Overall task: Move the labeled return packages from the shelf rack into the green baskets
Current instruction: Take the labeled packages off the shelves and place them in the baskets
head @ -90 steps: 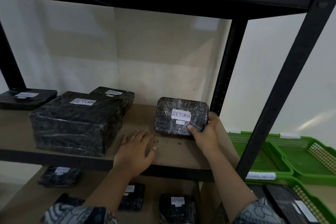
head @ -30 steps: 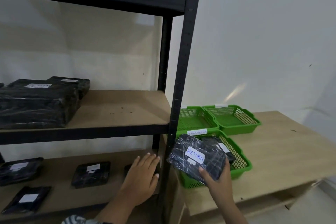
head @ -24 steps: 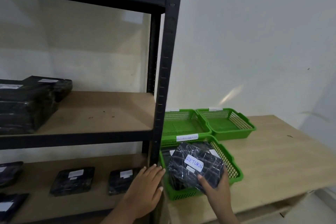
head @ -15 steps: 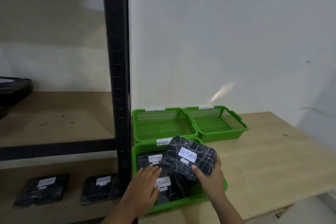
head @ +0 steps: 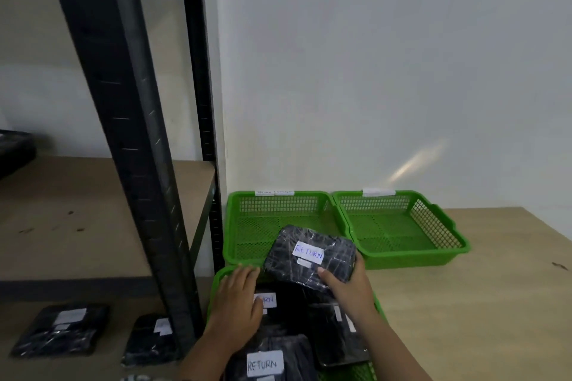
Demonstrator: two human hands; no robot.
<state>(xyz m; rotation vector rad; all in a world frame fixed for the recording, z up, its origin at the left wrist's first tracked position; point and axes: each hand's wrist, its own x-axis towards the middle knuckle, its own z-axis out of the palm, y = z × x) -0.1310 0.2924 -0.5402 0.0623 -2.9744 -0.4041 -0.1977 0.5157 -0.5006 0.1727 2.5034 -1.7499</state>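
Grip by grip, from the left: the left hand (head: 238, 303) lies flat, fingers straight, on a labelled package (head: 270, 300) in the near basket (head: 349, 374) and holds nothing; the right hand (head: 349, 288) clasps the RETURN package (head: 309, 257) (thumb on top, fingers curled under its right edge), tilted over the near basket's far end. Seconds ago that package stood on the middle shelf of the shelf rack (head: 123, 133); it has since been carried right, off the rack, and the left hand has come off the rack onto the basket's load. Sweeping across: lower-shelf packages (head: 62, 328) still wait to be moved; the near basket already holds several, a front package (head: 266, 363) marked RETURN among them; behind it the back left basket (head: 257, 226) and back right basket (head: 399, 226) hold nothing I can see; bare surface (head: 464, 303) lies to the right. By my judgement only the release remains for this one — the left hand seems to steady the pile.
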